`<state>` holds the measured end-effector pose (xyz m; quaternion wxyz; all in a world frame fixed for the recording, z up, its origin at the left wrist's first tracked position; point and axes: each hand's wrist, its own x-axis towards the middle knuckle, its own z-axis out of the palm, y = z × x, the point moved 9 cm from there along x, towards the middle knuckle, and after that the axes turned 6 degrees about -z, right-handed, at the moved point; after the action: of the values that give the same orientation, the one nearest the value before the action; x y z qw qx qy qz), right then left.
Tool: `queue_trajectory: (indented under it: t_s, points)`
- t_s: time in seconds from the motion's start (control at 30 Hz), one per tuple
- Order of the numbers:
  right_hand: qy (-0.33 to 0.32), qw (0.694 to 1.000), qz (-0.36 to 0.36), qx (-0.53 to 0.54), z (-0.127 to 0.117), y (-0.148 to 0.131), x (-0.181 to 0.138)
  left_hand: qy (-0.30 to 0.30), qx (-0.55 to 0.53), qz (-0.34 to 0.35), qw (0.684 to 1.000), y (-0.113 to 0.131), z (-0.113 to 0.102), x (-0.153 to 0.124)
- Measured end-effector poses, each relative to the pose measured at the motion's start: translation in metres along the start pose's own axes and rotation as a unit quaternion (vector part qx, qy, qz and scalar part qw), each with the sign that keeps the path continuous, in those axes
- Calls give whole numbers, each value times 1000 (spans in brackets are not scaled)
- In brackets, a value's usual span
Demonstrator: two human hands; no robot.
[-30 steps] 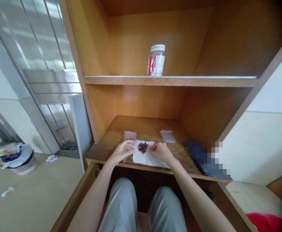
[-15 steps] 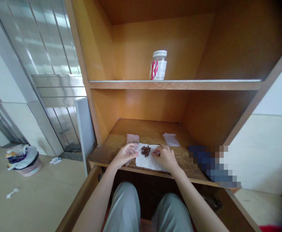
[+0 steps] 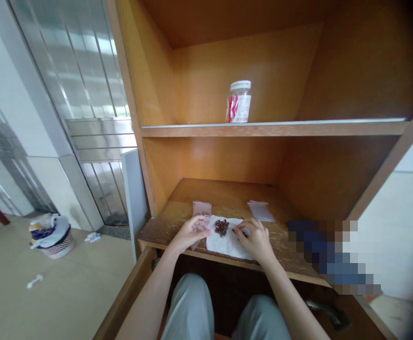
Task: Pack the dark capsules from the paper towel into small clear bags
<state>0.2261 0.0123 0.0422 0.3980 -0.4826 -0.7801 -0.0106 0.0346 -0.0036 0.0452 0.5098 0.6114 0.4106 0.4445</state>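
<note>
A pile of small, glossy reddish-brown pieces (image 3: pixel 222 227) lies on a white paper sheet (image 3: pixel 224 246) at the front of the lower shelf. My left hand (image 3: pixel 191 231) is at the sheet's left edge, its fingers curled around a clear plastic bag (image 3: pixel 206 225). Over the sheet's right part is my right hand (image 3: pixel 254 238), thumb and forefinger pinched together. A tiny dark piece (image 3: pixel 234 231) shows at those fingertips. Behind the left hand lies one clear zip bag (image 3: pixel 202 208), apparently with something in it; a flat clear bag (image 3: pixel 261 211) is farther right.
A white-lidded jar (image 3: pixel 239 103) stands on the upper shelf (image 3: pixel 280 129). An open drawer (image 3: pixel 130 288) is below the work surface, over my knees. At right is a pixelated dark blue shape (image 3: pixel 322 250). A filled waste basket (image 3: pixel 55 245) stands on the left floor.
The view has swung slightly left and up, so everything sits lower and farther right. My right fingertips now show a tiny dark piece; my left hand keeps the clear bag.
</note>
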Motion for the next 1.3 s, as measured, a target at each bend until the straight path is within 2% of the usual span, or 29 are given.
queue_trajectory:
  t_s: [0.33, 1.07, 1.3]
  points:
    - [19, 1000, -14, 16, -3, -1, 1, 3, -5, -1, 1000, -1, -1, -1]
    - [15, 999, -8, 39, -1, 2, 1, -2, -1, 1, 1000, -5, -1, 1]
    - [28, 997, -24, 70, -8, -7, 3, -2, 0, -2, 1000, -4, -2, 2]
